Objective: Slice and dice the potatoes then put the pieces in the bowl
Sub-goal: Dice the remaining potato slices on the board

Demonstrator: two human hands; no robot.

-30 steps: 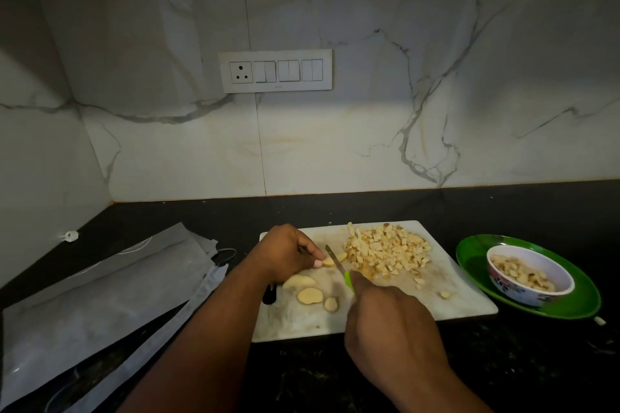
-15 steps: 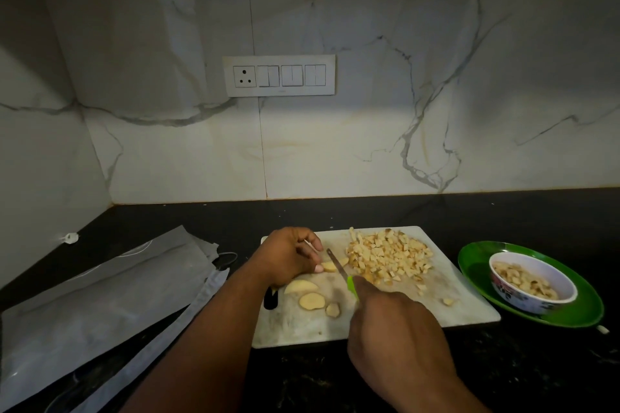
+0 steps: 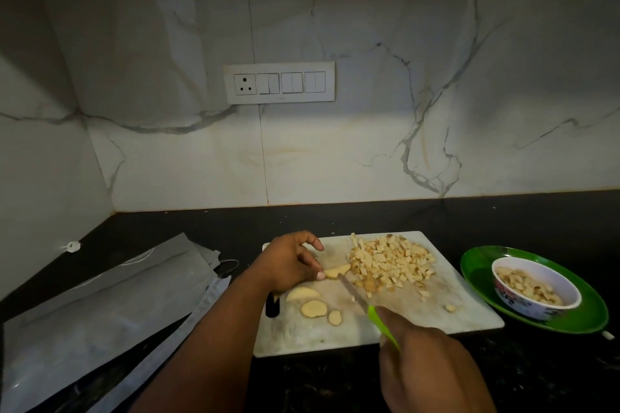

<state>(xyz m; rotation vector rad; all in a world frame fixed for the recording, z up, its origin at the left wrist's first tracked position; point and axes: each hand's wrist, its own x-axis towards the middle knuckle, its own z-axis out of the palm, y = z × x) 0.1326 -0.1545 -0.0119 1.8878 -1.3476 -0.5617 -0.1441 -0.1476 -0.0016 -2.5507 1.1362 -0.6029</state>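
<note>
potato slice flat on board | diced potato heaped | bowl part-filled

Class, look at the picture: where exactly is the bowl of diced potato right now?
In the head view, the bowl sits on the green plate at the right, on the dark counter just beyond the cutting board's right edge.

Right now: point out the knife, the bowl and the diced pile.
knife [image 3: 354, 293], head view, middle of the blade
bowl [image 3: 574, 285], head view, right rim
diced pile [image 3: 391, 261], head view, centre of the heap
</note>
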